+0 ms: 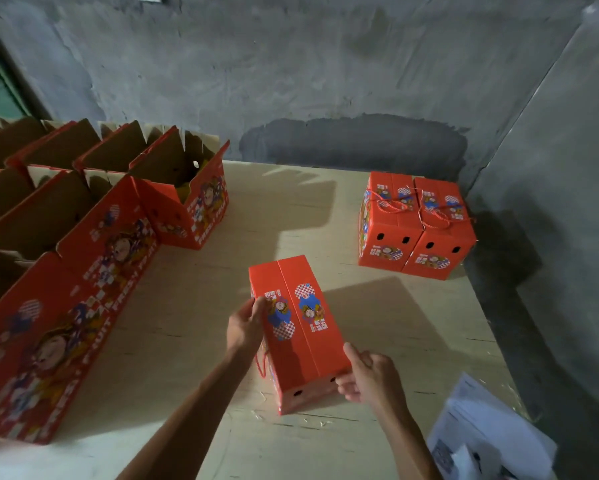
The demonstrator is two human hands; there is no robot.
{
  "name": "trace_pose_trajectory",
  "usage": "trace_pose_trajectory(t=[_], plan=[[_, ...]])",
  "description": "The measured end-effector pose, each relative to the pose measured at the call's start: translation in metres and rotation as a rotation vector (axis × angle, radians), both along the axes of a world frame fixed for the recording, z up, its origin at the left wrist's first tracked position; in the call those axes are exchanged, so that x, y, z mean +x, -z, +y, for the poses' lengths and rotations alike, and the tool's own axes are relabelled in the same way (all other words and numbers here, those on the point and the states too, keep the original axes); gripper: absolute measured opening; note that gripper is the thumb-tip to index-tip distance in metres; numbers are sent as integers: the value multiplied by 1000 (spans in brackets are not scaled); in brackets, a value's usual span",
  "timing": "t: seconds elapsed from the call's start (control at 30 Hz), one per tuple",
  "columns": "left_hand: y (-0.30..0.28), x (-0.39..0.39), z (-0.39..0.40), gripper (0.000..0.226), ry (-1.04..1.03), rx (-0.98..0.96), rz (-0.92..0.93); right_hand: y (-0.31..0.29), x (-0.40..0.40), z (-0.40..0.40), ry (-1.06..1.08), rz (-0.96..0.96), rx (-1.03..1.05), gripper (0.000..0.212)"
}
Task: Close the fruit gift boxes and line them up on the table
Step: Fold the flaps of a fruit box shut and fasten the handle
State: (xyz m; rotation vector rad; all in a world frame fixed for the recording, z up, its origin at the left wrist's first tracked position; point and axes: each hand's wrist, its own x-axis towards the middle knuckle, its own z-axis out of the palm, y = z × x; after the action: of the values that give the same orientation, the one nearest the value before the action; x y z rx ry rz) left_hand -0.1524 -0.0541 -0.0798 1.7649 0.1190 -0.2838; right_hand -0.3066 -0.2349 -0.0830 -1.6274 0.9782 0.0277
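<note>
A closed red fruit gift box stands on the pale table in front of me, its two top flaps meeting in a seam. My left hand grips its left top edge, thumb on the lid. My right hand holds the near right corner, thumb along the top edge. A red cord handle hangs down the box's left side. Two closed boxes with red cord handles sit side by side at the far right corner.
Several open red boxes with raised brown flaps stand in rows along the left side. White papers lie at the near right corner. A grey concrete wall runs behind and to the right of the table.
</note>
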Motion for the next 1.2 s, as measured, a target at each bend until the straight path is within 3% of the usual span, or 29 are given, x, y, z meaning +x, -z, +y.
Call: trace_pose_trajectory(t=[0.1, 0.23, 0.37, 0.47, 0.53, 0.63, 0.73, 0.8, 0.9, 1.03, 1.2], plan=[[-4, 8, 7, 29, -20, 19, 2, -1, 0, 6, -71, -24, -59, 53], [5, 10, 15, 64, -11, 119, 110, 8, 1, 4, -123, -10, -275, 67], [11, 4, 22, 78, 27, 71, 209, 12, 24, 3, -133, 80, -13, 59], [13, -1, 32, 68, 80, 86, 249, 19, 42, 4, -86, 72, 307, 62], [15, -1, 39, 65, 108, 85, 267, 16, 50, 3, -86, -57, 360, 49], [11, -1, 47, 61, 141, 80, 206, 6, 63, 2, -31, -194, 272, 25], [-8, 3, 47, 50, 102, 38, 89, -9, 76, 5, 32, -283, 140, 18], [-27, 8, 42, 42, 77, -19, 14, -24, 82, 11, -50, -344, 38, 16], [-62, 12, 27, 35, 93, -167, -16, -50, 88, 20, -236, -367, -79, 25], [-99, 17, 8, 33, 213, -365, 52, -76, 101, 36, -318, -432, 1, 36], [-110, 21, 1, 33, 306, -263, -6, -88, 113, 50, -354, -411, 150, 60]])
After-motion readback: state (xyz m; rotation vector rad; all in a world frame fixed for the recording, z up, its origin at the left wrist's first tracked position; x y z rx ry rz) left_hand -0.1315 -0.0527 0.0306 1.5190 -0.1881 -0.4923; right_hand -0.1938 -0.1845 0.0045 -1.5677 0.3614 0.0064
